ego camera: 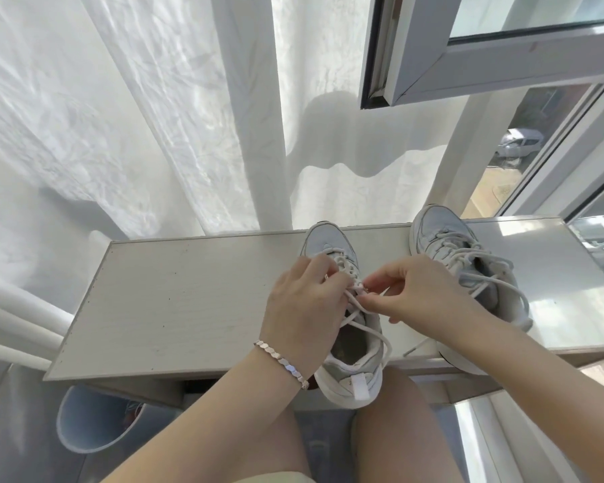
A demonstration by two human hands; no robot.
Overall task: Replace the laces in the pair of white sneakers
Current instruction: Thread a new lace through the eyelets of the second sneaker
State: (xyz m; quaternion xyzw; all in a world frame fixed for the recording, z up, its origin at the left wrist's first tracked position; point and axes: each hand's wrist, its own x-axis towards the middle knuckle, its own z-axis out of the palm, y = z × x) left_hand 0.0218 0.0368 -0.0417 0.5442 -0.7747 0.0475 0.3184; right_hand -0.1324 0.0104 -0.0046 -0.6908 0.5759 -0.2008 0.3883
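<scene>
Low on the left, a pale blue bin (95, 423) stands on the floor under the edge of the counter (171, 301), and a white curtain (119, 116) hangs behind it. The left stretch of the board carries nothing that I can see, so the work is gathered towards the window, probably for the light.

The person's left hand (304, 301), with a bracelet (283, 364) on its wrist, lies over the nearer sneaker (349, 374). Its fingers curl down onto the upper beside the eyelets. I take this as a steadying grip that keeps the eyelet row from shifting, though what is under the fingertips is hidden. The sneaker sits toe to the curtain with its heel hanging over the near edge above the person's lap. That puts the open tongue straight below the eyes.

The lace (363, 318) crosses loosely over the shoe's mouth, and one end trails off the counter's edge. The right hand (408, 291) pinches this lace between thumb and forefinger close to the left hand, the other fingers tucked under. It seems to be feeding or drawing it at an upper eyelet.

Further right, the second sneaker (468, 259) rests apart on the counter, untouched, with slack cord looping over it. Past it the window frame (468, 57) stands open.
</scene>
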